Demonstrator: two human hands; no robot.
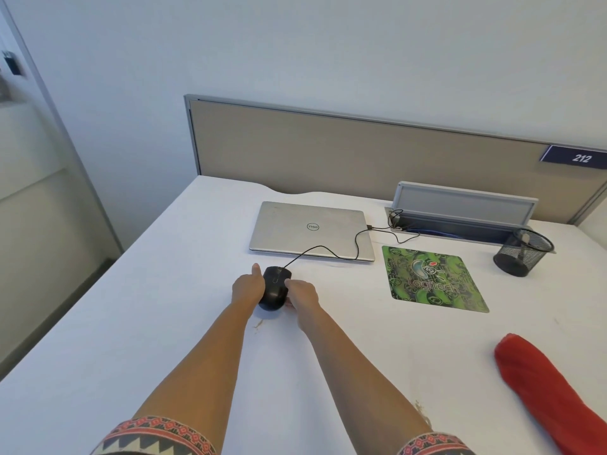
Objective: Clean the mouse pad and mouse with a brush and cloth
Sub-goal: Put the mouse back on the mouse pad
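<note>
both hands, left hand (247, 288) and right hand (303, 292), clasp black mouse (275, 288) on white tabletop (164, 323); green mouse pad (432, 279) lies right, apart; red cloth (551, 389) near right edge.

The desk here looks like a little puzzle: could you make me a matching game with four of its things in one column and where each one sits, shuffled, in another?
Things:
1. mouse
2. mouse pad
3. laptop
4. red cloth

Places or states:
A. closed, at the back of the desk
B. near front right edge, untouched
C. between left hand and right hand
D. bare, right of the laptop, nothing on it

Pairs: 1-C, 2-D, 3-A, 4-B
</note>
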